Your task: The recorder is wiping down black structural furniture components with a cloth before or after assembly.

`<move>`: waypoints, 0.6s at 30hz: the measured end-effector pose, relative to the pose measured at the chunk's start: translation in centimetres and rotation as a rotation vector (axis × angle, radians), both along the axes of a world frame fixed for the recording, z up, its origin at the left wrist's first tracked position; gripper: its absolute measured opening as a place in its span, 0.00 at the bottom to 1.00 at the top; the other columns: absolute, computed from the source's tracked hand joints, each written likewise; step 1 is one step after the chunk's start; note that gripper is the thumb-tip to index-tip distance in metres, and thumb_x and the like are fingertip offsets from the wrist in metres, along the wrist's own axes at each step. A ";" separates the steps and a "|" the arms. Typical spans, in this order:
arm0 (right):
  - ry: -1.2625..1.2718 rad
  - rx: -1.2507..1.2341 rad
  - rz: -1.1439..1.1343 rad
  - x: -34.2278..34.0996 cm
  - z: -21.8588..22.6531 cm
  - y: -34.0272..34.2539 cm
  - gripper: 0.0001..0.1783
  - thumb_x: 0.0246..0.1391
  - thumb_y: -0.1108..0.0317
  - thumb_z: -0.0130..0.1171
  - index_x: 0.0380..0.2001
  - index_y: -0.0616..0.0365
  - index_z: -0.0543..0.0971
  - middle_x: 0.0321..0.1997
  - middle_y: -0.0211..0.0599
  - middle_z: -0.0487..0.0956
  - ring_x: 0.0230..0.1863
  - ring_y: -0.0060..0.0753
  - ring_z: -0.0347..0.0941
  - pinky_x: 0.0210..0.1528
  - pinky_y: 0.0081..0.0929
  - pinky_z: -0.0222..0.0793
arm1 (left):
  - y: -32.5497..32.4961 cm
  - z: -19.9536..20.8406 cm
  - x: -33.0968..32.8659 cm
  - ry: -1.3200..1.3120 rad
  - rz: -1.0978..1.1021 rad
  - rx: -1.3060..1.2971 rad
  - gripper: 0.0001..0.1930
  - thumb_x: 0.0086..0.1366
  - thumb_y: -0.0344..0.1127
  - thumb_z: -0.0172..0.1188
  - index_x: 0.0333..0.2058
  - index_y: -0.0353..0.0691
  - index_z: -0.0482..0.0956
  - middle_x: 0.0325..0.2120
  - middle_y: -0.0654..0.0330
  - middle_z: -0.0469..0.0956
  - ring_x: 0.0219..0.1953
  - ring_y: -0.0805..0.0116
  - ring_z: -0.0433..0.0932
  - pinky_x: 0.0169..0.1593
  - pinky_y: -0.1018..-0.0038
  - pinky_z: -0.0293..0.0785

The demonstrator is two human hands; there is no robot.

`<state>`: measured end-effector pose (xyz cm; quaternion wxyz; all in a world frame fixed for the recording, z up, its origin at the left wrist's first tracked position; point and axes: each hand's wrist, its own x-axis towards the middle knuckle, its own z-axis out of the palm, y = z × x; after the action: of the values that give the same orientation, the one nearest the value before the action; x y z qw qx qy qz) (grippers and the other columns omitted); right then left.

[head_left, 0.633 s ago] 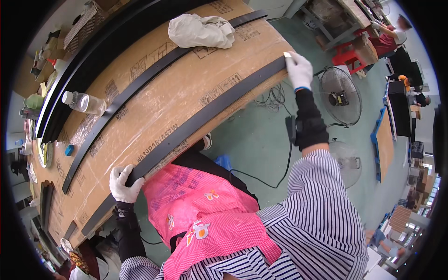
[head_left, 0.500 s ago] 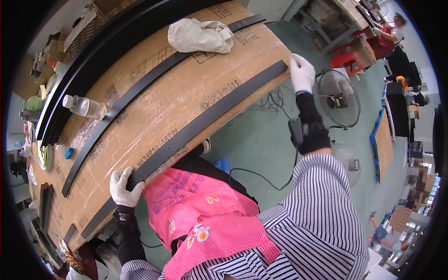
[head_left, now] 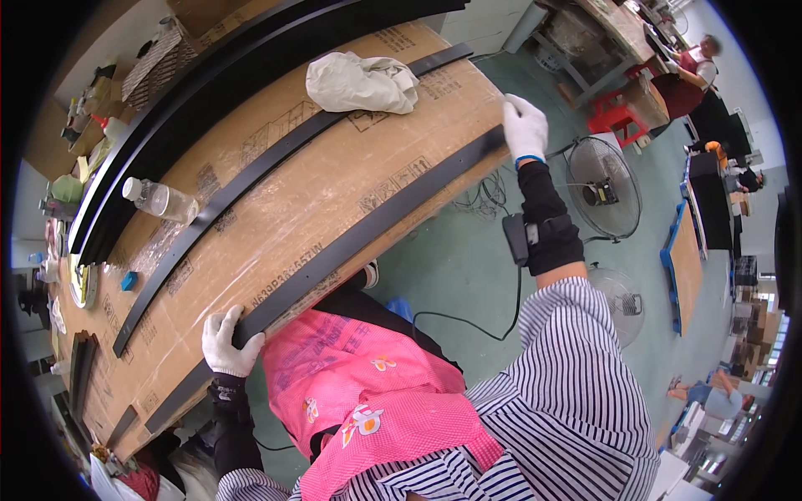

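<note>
The right hand (head_left: 526,127), which had a small pale scrap at its fingertips by the far end of the black strip (head_left: 380,224), shows none now; its fingers are bent at the desk's corner, and whether they close on anything I cannot tell. The left hand (head_left: 229,344) stays clamped across the strip, which lies along the near edge of the cardboard-topped desk (head_left: 334,184), so that hand probably does most of the steadying. Behind, a clear bottle (head_left: 167,202) is capped; a white tray (head_left: 81,284) holds something yellowish.
</note>
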<state>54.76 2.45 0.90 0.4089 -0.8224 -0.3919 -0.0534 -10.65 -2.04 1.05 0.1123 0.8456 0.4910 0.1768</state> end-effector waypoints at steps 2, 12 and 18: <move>-0.006 0.081 0.209 -4.2 -0.6 2.9 0.17 0.62 0.60 0.60 0.45 0.59 0.88 0.47 0.50 0.87 0.51 0.51 0.85 0.58 0.38 0.77 | 0.3 0.1 0.4 -0.017 -0.004 0.002 0.31 0.42 0.40 0.76 0.50 0.41 0.84 0.37 0.53 0.79 0.42 0.49 0.79 0.49 0.57 0.77; -0.026 -0.526 0.266 -20.7 4.4 16.2 0.63 0.44 0.17 0.55 0.78 0.38 0.58 0.82 0.56 0.52 0.81 0.72 0.45 0.75 0.79 0.37 | -0.6 0.3 -0.6 -0.012 0.024 0.017 0.33 0.41 0.46 0.79 0.50 0.45 0.84 0.37 0.53 0.78 0.41 0.48 0.78 0.47 0.55 0.76; 0.506 0.064 0.283 -15.2 -0.1 15.0 0.18 0.57 0.58 0.70 0.48 0.51 0.83 0.50 0.42 0.87 0.49 0.48 0.84 0.57 0.45 0.78 | -0.6 -0.7 -1.1 -0.063 -0.045 0.109 0.27 0.40 0.42 0.78 0.43 0.43 0.87 0.34 0.55 0.77 0.39 0.50 0.78 0.45 0.55 0.76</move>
<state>39.54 17.47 0.84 0.5227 -0.7336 -0.3864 0.1984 -11.79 -2.60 0.34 0.0857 0.8552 0.4577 0.2273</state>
